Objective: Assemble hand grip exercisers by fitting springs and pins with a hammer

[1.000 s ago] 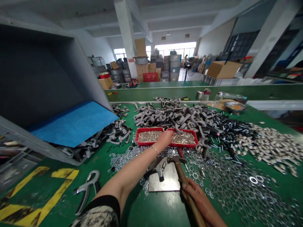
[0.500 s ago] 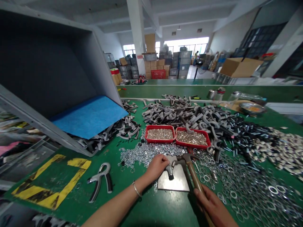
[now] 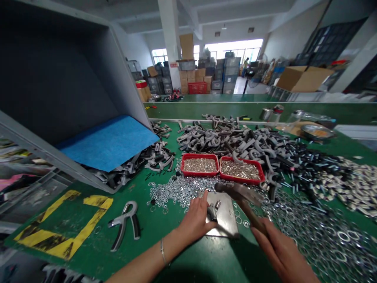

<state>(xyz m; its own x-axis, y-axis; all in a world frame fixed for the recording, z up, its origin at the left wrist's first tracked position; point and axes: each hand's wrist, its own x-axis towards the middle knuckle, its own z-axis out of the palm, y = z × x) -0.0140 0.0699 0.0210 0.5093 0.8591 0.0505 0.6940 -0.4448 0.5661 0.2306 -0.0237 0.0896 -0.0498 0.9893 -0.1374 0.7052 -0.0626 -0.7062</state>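
My left hand (image 3: 196,216) is closed on a small grey and black handle piece (image 3: 211,213), pressed down on a square metal plate (image 3: 228,208). A short metal coil spring (image 3: 218,204) shows beside the piece; whether they are joined I cannot tell. My right hand (image 3: 278,245) is wrapped round the wooden handle of a hammer (image 3: 250,215). The hammer's head is raised over the plate's right far side, blurred and apart from the piece. To the left, an assembled hand grip exerciser (image 3: 125,222) lies on the green table (image 3: 159,251).
Red trays (image 3: 200,174) of small metal pins stand beyond the plate, near loose nuts (image 3: 171,194). Grey handle parts (image 3: 218,137) are heaped behind. Metal rings (image 3: 312,224) spread at right. A large grey crate (image 3: 129,78) leans at left with blue sheet (image 3: 118,141).
The hammer has come up off the piece, its head tilting to the right. My right hand has moved right. My left hand has shifted nearer and now presses over the handle piece.
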